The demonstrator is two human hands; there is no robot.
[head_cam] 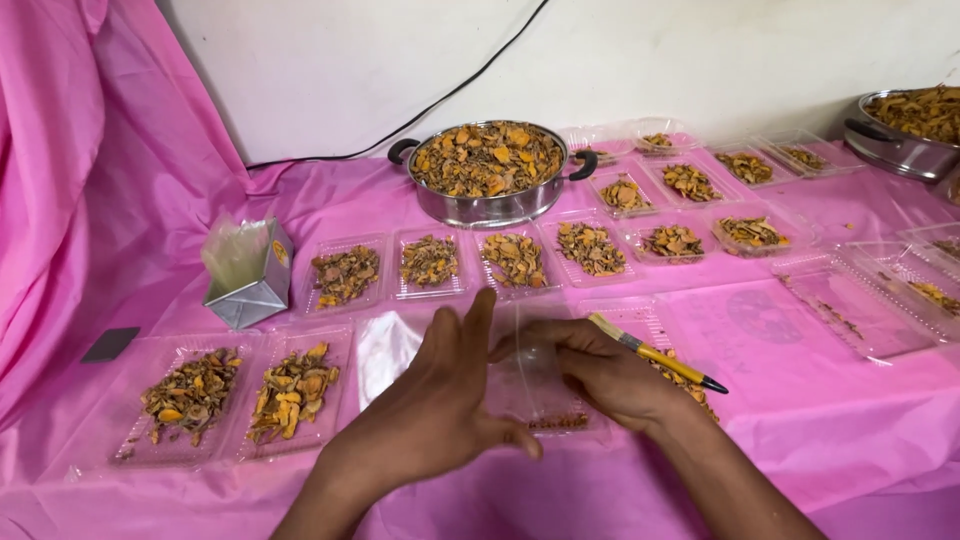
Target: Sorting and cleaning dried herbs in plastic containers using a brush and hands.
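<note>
My left hand (432, 408) is raised edge-on over the pink table, fingers spread, touching a thin clear plastic bag (530, 375). My right hand (600, 372) pinches the same bag from the right and also holds a yellow pen (655, 353) with a dark tip pointing right. A few brown crumbs lie at the bag's lower edge. Under the hands lies a clear plastic tray (630, 318).
Several clear trays of dried orange-brown slices (294, 390) cover the pink cloth (800, 420). A steel pot (490, 170) full of slices stands at the back, another pot (905, 130) far right. A silver box with clear bags (247, 268) sits left, beside a dark flat card (110, 344).
</note>
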